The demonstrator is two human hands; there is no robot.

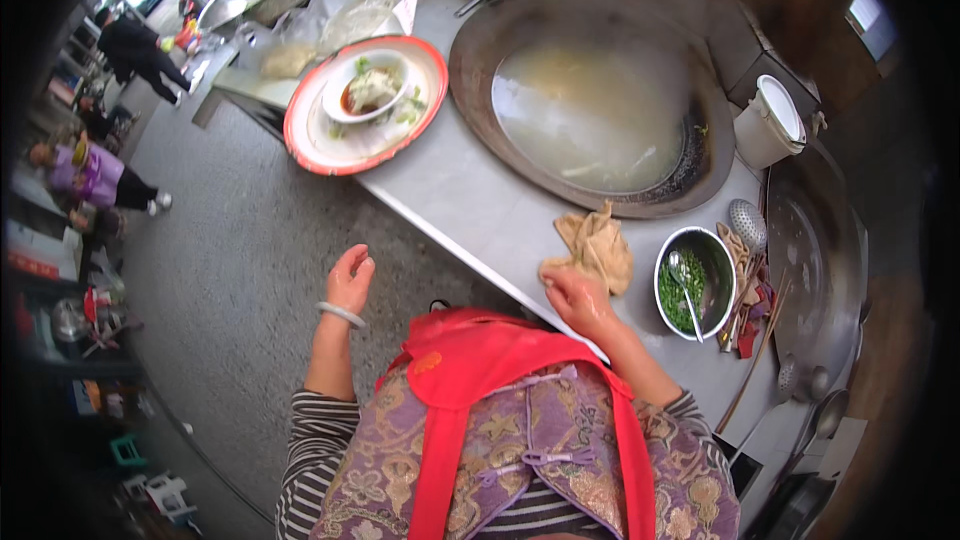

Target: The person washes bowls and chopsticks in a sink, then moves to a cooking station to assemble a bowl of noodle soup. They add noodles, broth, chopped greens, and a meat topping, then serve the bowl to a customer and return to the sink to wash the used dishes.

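My left hand [350,281] hangs over the grey floor in front of the counter, loosely bent and holding nothing, with a pale bangle [341,314] at its wrist. At the counter's front edge, my right hand [581,301] is curled against the lower side of a crumpled tan cloth [600,251]. Whether its fingers grip the cloth cannot be told. Right of that hand stands a metal pot [731,292] with chopped green herbs [694,270] and a spoon [681,277] inside. Beyond the cloth, a large wok [472,97] holds cloudy, steaming liquid [592,120].
A red-rimmed enamel tray [442,75] carrying a bowl [401,90] of food juts past the counter edge. To the right are a white bucket [765,135], a perforated ladle [748,225] and a second wok [802,240]. People [94,172] stand on the left.
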